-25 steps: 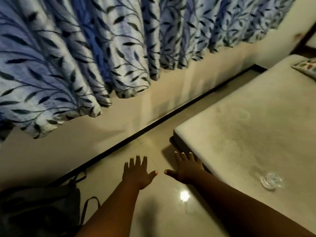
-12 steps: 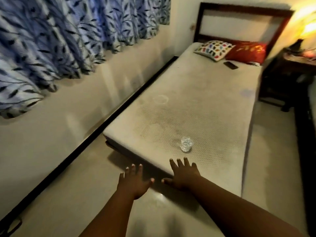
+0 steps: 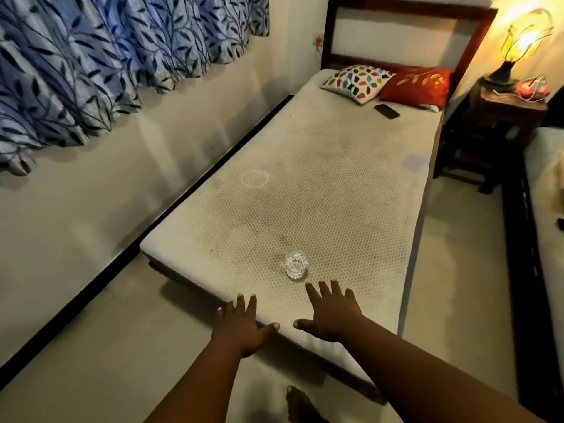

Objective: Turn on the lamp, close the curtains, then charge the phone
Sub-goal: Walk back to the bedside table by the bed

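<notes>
The lamp (image 3: pixel 518 41) glows yellow on a dark wooden nightstand (image 3: pixel 506 108) at the far right. Blue leaf-patterned curtains (image 3: pixel 106 62) hang drawn across the wall on the left. A black phone (image 3: pixel 387 111) lies on the mattress beside the pillows, far from both hands. A white charger cable (image 3: pixel 531 87) lies on the nightstand by a red object. My left hand (image 3: pixel 244 328) hovers with spread fingers over the foot edge of the bed. My right hand (image 3: pixel 332 314) is spread over the mattress just short of a glass. Neither holds anything.
A small clear glass (image 3: pixel 296 265) stands on the bare mattress (image 3: pixel 320 184) near its foot. A patterned pillow (image 3: pixel 357 83) and a red pillow (image 3: pixel 416 85) lie at the headboard. A second bed (image 3: pixel 546 227) is at the right, with a floor aisle between. My foot (image 3: pixel 300 406) shows below.
The view swung right from the curtains and floor to the whole bed, lamp and phone. Both hands stayed spread and now reach over the foot of the mattress.
</notes>
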A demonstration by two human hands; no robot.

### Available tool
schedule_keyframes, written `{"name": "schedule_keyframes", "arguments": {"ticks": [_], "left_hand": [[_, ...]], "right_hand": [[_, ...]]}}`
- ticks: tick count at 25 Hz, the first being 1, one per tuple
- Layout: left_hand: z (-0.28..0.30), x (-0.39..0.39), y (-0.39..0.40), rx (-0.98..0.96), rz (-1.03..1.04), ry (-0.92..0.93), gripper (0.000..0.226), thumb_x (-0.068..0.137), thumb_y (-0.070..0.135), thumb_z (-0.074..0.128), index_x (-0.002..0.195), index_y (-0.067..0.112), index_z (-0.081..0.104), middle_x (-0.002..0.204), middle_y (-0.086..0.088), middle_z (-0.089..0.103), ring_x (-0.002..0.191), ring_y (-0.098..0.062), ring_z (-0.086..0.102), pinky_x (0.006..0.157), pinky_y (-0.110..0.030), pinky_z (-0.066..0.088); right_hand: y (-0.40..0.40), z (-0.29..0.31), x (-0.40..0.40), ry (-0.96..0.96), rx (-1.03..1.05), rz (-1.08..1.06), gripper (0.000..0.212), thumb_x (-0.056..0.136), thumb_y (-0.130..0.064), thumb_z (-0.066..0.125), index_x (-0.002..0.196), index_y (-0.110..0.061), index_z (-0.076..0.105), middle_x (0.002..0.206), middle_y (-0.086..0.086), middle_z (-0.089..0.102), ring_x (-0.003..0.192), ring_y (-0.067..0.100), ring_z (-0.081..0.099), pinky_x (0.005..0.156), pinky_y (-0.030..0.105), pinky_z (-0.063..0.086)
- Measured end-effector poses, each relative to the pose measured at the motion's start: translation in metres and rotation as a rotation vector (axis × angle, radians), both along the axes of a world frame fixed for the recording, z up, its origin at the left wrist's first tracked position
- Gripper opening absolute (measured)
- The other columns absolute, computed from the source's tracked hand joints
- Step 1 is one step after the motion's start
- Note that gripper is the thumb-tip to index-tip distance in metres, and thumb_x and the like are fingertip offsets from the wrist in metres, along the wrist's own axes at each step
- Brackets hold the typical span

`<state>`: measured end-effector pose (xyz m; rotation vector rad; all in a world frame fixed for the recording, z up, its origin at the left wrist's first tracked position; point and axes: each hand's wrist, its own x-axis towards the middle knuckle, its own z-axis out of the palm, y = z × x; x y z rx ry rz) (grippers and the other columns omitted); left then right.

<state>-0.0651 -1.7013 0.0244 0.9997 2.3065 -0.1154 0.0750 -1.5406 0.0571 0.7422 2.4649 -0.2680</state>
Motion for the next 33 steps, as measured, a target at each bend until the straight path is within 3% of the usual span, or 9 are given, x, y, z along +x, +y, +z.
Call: {"name": "schedule_keyframes", "arguments": {"ticks": [8,14,18,23,27,30,33], "left_hand": [[-0.075,-0.039,0.077,-0.045,0.070,-0.086,0.097,0.082,0.079,0.026,0.151,0.022,-0.009,0.160,-0.011,-0.011,0.147,-0.032,-0.007,0.116,-0.051,-0.003],[-0.110,-0.068,0.093,-0.082,0.069,-0.095,0.097,0.081,0.080,0.025,0.151,0.021,-0.008,0.160,-0.010,-0.009,0.147,-0.032,-0.005,0.116,-0.050,-0.003],[-0.126,-0.063,0.095,-0.098,0.083,-0.132,0.094,0.084,0.077,0.026,0.152,0.021,-0.007,0.161,-0.010,-0.006,0.148,-0.029,-0.006,0.116,-0.048,-0.004],[-0.138,-0.047,0.114,-0.091,0.109,-0.123,0.092,0.085,0.075,0.026,0.152,0.021,-0.008,0.161,-0.009,-0.007,0.148,-0.028,-0.007,0.117,-0.047,-0.003],[-0.137,-0.035,0.117,-0.163,0.187,-0.097,0.093,0.084,0.076,0.026,0.152,0.022,-0.008,0.161,-0.008,-0.009,0.148,-0.028,-0.007,0.117,-0.048,-0.002],[-0.118,-0.018,0.133,-0.219,0.338,-0.101,0.095,0.083,0.077,0.028,0.152,0.022,-0.007,0.161,-0.008,-0.008,0.148,-0.028,-0.004,0.117,-0.049,0.002],[-0.081,0.009,0.167,-0.178,0.548,-0.088,0.096,0.082,0.078,0.031,0.152,0.023,-0.005,0.161,-0.008,-0.006,0.148,-0.029,-0.002,0.117,-0.050,0.005]], "right_hand": [[0.069,-0.076,-0.076,-0.054,-0.021,0.071,0.098,0.084,-0.067,0.046,0.151,-0.022,-0.010,0.161,0.014,-0.007,0.146,0.042,-0.001,0.114,0.056,0.012],[0.106,-0.119,-0.139,-0.117,-0.001,0.051,0.109,0.081,-0.059,0.059,0.147,-0.028,-0.023,0.159,0.014,-0.018,0.142,0.052,0.004,0.111,0.057,0.022],[0.104,-0.141,-0.154,-0.164,-0.017,0.141,0.106,0.084,-0.043,0.064,0.147,-0.035,-0.020,0.158,0.014,-0.021,0.140,0.056,0.005,0.109,0.058,0.025],[0.118,-0.166,-0.152,-0.146,-0.029,0.225,0.081,0.092,-0.012,0.051,0.150,-0.035,0.000,0.159,0.016,-0.015,0.138,0.058,0.008,0.108,0.059,0.028],[0.135,-0.168,-0.153,0.056,-0.129,0.301,0.054,0.090,-0.005,0.054,0.136,-0.026,0.037,0.146,0.019,0.026,0.116,0.045,0.044,0.089,0.048,0.046],[0.158,-0.156,-0.141,0.125,-0.195,0.438,0.051,0.088,-0.001,0.055,0.131,-0.025,0.043,0.139,0.018,0.031,0.110,0.041,0.046,0.081,0.046,0.049],[0.195,-0.122,-0.130,0.121,-0.231,0.585,0.056,0.086,-0.002,0.057,0.134,-0.026,0.041,0.140,0.017,0.031,0.113,0.040,0.044,0.082,0.045,0.048]]}}
